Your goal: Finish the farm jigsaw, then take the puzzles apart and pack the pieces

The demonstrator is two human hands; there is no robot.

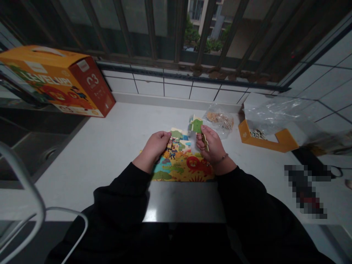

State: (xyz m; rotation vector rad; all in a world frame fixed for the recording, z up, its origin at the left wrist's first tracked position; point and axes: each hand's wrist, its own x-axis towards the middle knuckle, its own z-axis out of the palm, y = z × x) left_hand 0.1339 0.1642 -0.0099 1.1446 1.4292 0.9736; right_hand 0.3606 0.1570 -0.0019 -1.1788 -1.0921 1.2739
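Note:
A partly joined jigsaw puzzle (178, 167) lies on the white counter, with a red lion, a green crocodile and bushes on it. At its upper left edge is my left hand (157, 147), thumb and fingers pressed together; whatever is between the fingertips is hidden. My right hand (211, 146) is raised over the upper right of the puzzle and grips several jigsaw pieces. A green jigsaw piece (196, 125) sticks out past the thumb, and another piece (205, 142) shows edge-on against the curled fingers.
Behind my right hand lies a clear bag of pieces (220, 120). An open orange box (268, 144) with plastic wrapping is at right, near a black object (310, 165). An orange puzzle carton (57, 82) stands at back left beside the dark sink (35, 143). White cable (35, 194) hangs front left.

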